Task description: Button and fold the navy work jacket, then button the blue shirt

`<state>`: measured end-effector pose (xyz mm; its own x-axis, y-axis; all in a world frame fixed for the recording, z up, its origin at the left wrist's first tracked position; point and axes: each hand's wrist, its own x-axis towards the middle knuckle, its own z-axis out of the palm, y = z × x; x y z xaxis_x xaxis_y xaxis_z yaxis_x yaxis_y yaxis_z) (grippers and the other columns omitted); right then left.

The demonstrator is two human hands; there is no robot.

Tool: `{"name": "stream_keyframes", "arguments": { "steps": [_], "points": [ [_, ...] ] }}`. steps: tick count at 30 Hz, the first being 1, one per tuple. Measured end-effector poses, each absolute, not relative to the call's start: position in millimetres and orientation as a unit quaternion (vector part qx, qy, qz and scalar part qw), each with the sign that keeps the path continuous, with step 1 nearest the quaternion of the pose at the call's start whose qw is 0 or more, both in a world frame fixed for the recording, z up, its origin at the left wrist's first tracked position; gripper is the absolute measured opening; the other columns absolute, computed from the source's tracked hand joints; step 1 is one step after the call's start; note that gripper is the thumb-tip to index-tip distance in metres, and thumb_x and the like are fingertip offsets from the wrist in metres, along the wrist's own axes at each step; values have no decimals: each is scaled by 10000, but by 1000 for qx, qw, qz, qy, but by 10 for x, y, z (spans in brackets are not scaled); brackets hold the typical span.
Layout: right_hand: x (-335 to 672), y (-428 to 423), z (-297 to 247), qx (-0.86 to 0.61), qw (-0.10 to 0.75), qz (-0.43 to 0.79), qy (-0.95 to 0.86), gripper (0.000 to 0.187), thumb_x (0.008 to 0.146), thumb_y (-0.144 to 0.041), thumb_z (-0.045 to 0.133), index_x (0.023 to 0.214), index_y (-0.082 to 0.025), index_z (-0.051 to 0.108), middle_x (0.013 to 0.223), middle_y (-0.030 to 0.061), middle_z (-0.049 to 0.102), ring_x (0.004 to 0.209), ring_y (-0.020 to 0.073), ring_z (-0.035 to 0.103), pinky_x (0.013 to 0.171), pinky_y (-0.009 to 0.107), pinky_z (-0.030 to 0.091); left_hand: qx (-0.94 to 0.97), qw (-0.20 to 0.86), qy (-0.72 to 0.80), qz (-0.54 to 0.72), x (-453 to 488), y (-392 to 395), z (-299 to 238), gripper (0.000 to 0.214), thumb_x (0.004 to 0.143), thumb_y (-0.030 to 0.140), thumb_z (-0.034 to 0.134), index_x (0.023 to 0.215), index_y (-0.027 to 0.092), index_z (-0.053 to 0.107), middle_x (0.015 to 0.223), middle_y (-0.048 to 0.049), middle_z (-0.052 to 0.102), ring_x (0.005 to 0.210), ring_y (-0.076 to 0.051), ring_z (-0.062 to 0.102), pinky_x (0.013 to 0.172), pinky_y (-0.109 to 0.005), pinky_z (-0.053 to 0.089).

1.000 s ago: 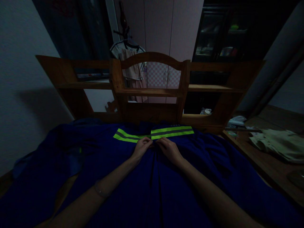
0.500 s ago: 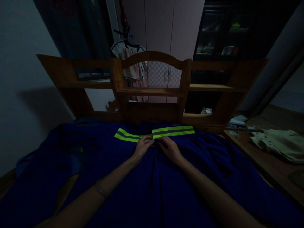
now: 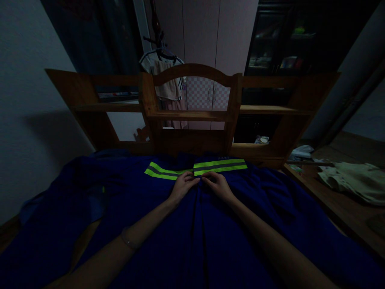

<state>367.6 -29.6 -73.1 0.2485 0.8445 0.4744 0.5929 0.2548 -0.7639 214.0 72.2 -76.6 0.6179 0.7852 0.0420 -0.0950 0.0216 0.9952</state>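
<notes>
A dark blue work jacket lies spread out in front of me, its sleeves out to both sides. Across its chest run yellow-green reflective strips, parted at the front opening. Just below the strips, my left hand pinches the edge of the front placket, thumb towards the middle. My right hand faces it from the other side, thumb and forefinger closed on the same edge of the jacket. Whatever small fastener may lie between the fingertips is too dark to make out.
A wooden shelf headboard stands right behind the jacket. To the right, a pale folded cloth lies on a wooden surface. Clothes hang on a rack beyond, before a pink wardrobe. A wall bounds the left side.
My right hand has lifted slightly and its fingers have drawn into a clearer pinch. The left thumb has shifted a little to the right along the placket. The jacket lies almost unchanged.
</notes>
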Motion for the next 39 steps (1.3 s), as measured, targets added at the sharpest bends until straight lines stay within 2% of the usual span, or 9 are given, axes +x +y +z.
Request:
{"name": "stream_keyframes", "arguments": {
  "steps": [11, 18, 25, 30, 39],
  "points": [
    [3657, -300, -741, -593, 514, 108, -610, 133, 862, -273, 586, 918, -205, 686, 858, 12, 690, 760, 156, 638, 687, 245, 475, 621, 639, 283, 355, 2175, 739, -828, 413, 611, 368, 786, 875, 154, 551, 724, -9, 645, 636, -143, 622, 567, -212, 448],
    [3646, -320, -708, -589, 504, 96, -624, 117, 841, -232, 615, 900, -209, 713, 891, 28, 690, 818, 170, 639, 764, 271, 480, 632, 600, 309, 381, 2250, 720, -881, 307, 621, 255, 745, 840, 145, 561, 741, -28, 650, 679, -151, 619, 585, -214, 442],
    [3609, -338, -662, -582, 493, 107, -638, 134, 850, -226, 602, 899, -217, 726, 896, 36, 684, 813, 168, 644, 738, 263, 485, 658, 552, 308, 409, 2290, 696, -949, 287, 610, 138, 686, 875, 157, 578, 842, -44, 669, 763, -175, 633, 659, -238, 463],
    [3589, -342, -658, -587, 512, 137, -612, 127, 839, -268, 617, 894, -214, 718, 888, 28, 695, 818, 175, 642, 743, 273, 481, 678, 530, 294, 416, 2256, 664, -918, 212, 618, 85, 626, 809, 167, 585, 792, -25, 665, 766, -179, 636, 694, -246, 468],
    [3641, -254, -771, -583, 556, 177, -565, 192, 815, -361, 638, 873, -179, 659, 809, 20, 669, 719, 150, 618, 650, 243, 470, 697, 513, 280, 416, 2214, 590, -831, 209, 710, 175, 635, 919, 163, 639, 922, -65, 680, 870, -209, 646, 804, -300, 490]
  ]
}}
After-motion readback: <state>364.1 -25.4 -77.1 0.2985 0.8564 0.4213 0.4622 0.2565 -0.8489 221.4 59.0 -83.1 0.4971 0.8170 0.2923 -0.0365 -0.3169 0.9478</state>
